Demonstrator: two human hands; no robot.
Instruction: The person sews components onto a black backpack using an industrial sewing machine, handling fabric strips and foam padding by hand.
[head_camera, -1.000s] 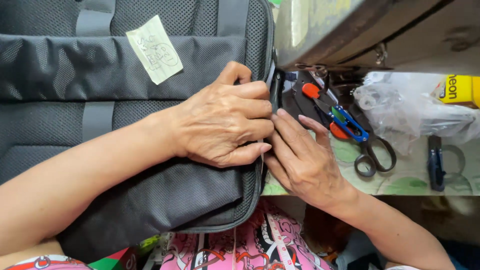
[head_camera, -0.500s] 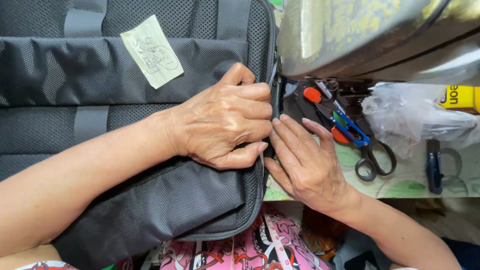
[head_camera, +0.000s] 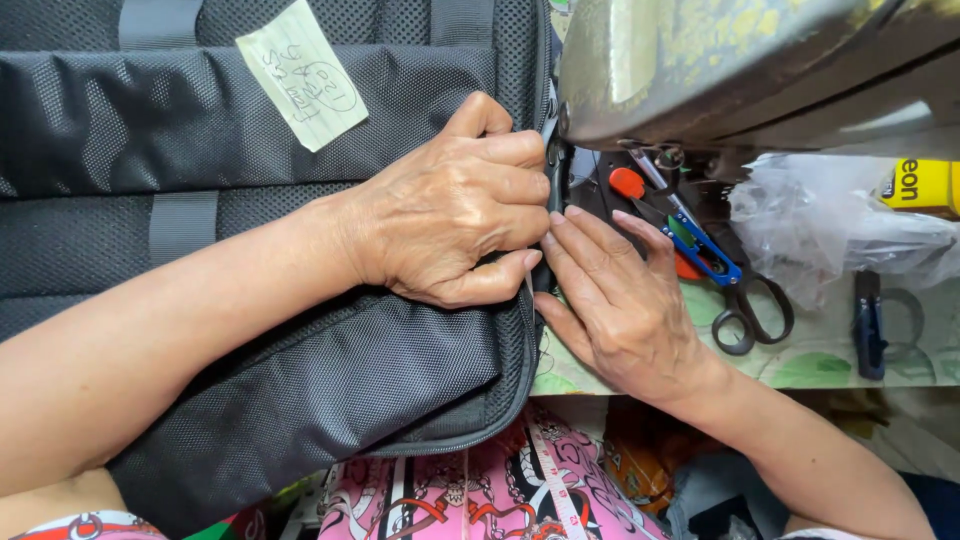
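1. Black backpack (head_camera: 300, 390) is lying flat across the surface (head_camera: 820, 360) and the person's lap, its back panel facing up, its right edge reaching under the head of the sewing machine (head_camera: 720, 70).
2. Left hand (head_camera: 450, 210) is curling closed over that right edge, fingers folded down and pinching the piped seam beside the machine.
3. Right hand (head_camera: 620, 300) is lying flat and open, fingers extended and pressing against the same edge from the other side; it is gripping nothing.
4. Judging by the woven nylon and mesh padding, the bag is looking soft, pliable and fairly light, yet bulky; it is likely to be sagging and sliding if lifted by one corner.
5. Firmest holds are appearing to be the corded rim where both hands are meeting, and the grey webbing straps (head_camera: 182, 225) crossing the panel.
6. Pale paper note (head_camera: 302, 75) is resting loosely on the upper panel and could be slipping off if the bag is tilted.
7. Surface is showing a green floral covering, crowded with black-handled scissors (head_camera: 750, 310), blue thread snips (head_camera: 705, 245), a second dark tool (head_camera: 868, 325), a crumpled clear plastic bag (head_camera: 830, 230) and a yellow container (head_camera: 920, 185).
8. Room around is looking tight; a measuring tape (head_camera: 545, 480) is trailing over patterned pink fabric below.
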